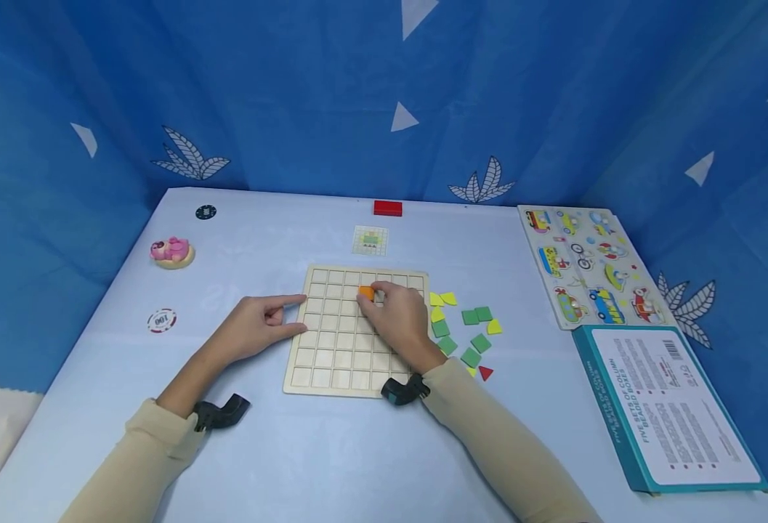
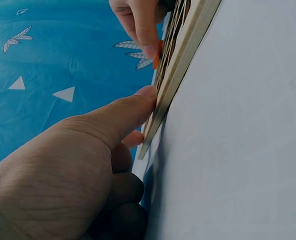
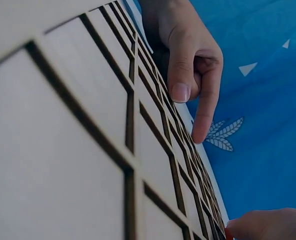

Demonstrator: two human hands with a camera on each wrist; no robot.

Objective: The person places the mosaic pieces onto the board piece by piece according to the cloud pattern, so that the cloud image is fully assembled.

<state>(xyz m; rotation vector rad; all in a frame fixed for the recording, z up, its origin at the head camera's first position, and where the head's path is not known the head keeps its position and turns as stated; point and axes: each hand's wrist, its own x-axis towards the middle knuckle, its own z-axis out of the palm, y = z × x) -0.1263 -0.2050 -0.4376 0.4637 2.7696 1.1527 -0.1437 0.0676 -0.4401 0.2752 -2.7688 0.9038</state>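
A light wooden grid board [image 1: 341, 340] lies on the table, with rows of square recesses. My right hand [image 1: 402, 317] pinches a small orange tile [image 1: 366, 293] between thumb and index finger at the board's upper middle. In the left wrist view the same orange tile [image 2: 156, 59] shows just past the board's edge [image 2: 180, 67]. With index finger and thumb stretched out, my left hand [image 1: 253, 327] touches the board's left edge, its other fingers folded in. Just right of the board lie several green square tiles [image 1: 471, 357], yellow pieces [image 1: 448, 298] and a red triangle [image 1: 485, 373].
Behind the board lies a small pattern card [image 1: 370, 240], then a red block [image 1: 387, 208]. A vehicle puzzle board [image 1: 583, 280] and a teal box [image 1: 674, 407] occupy the right side. At left are a pink figurine [image 1: 172, 251], a white chip [image 1: 162, 320] and a black chip [image 1: 205, 212].
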